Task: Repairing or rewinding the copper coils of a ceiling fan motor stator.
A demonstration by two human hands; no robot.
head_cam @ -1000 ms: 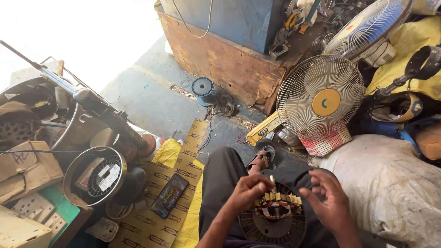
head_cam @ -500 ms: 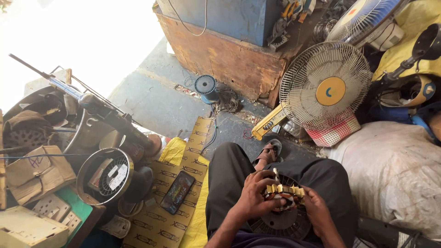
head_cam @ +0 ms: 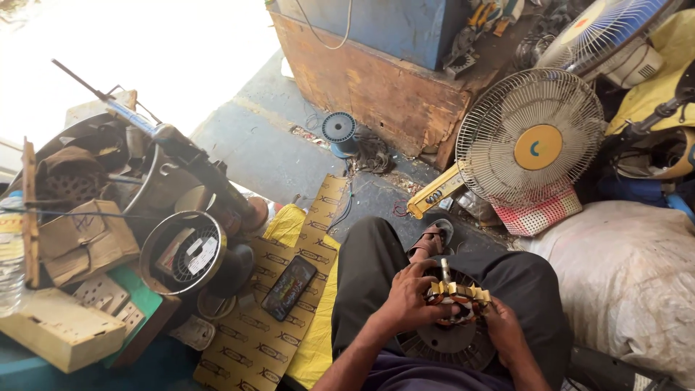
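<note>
A fan motor stator with copper windings and yellow insulation [head_cam: 457, 296] rests on my lap, on top of a dark round motor housing [head_cam: 449, 342]. My left hand [head_cam: 407, 297] grips the stator's left side, fingers curled over it. My right hand [head_cam: 504, 331] holds its right side from below. A short metal shaft sticks up from the middle of the stator. I sit in dark trousers, one sandalled foot [head_cam: 433, 240] forward.
A table fan with white grille [head_cam: 532, 148] stands to the right, another fan [head_cam: 604, 32] behind it. A wire spool [head_cam: 339, 130] sits by a wooden box [head_cam: 376, 87]. A phone [head_cam: 288, 287] lies on yellow cardboard. Scrap parts and boxes [head_cam: 87, 246] pile at left; a white sack [head_cam: 622, 275] at right.
Both hands closed in on the stator: a second ago they were apart above it, now they grip it on either side. The view shifted slightly.
</note>
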